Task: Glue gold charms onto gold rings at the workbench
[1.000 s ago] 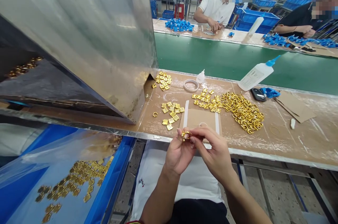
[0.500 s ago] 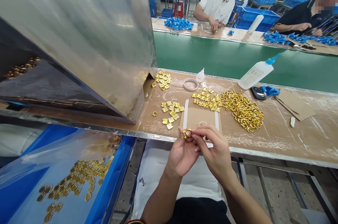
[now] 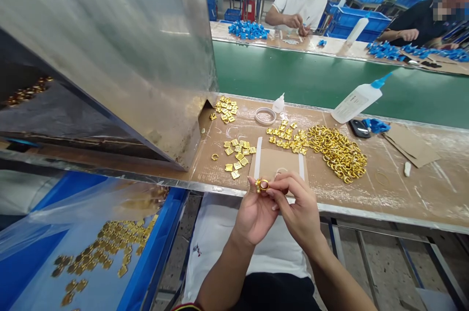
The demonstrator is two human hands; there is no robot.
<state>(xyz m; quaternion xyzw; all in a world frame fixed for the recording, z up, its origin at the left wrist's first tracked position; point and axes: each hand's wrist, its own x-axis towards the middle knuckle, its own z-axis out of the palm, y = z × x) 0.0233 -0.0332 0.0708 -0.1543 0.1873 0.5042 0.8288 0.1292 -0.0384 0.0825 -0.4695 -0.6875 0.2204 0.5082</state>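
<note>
Between my two hands, just above the table's front edge, is a gold ring [image 3: 261, 186]. My left hand [image 3: 252, 218] is palm up and pinches the ring's ornamented side at its fingertips. From the other side, the thumb and forefinger of my right hand [image 3: 301, 209] grip the band. Beyond my hands lies a cardboard sheet [image 3: 276, 158] with white strips along its sides. Square gold pieces [image 3: 240, 150] lie to its left, and one loose ring [image 3: 214, 157] is beside them. A heap of gold rings [image 3: 339, 154] lies to the right.
A large metal housing [image 3: 146, 56] stands at left. Behind are a tape roll [image 3: 265, 116], a small dropper bottle [image 3: 279, 104] and a larger blue-tipped bottle [image 3: 357, 103]. A green conveyor belt [image 3: 293, 69] separates two co-workers opposite. A blue bin [image 3: 154, 247] with gold pieces sits lower left.
The ring has turned slightly and shifted a little right between my fingertips. Both hands keep their grip. Across the belt, the co-workers' hands have moved.
</note>
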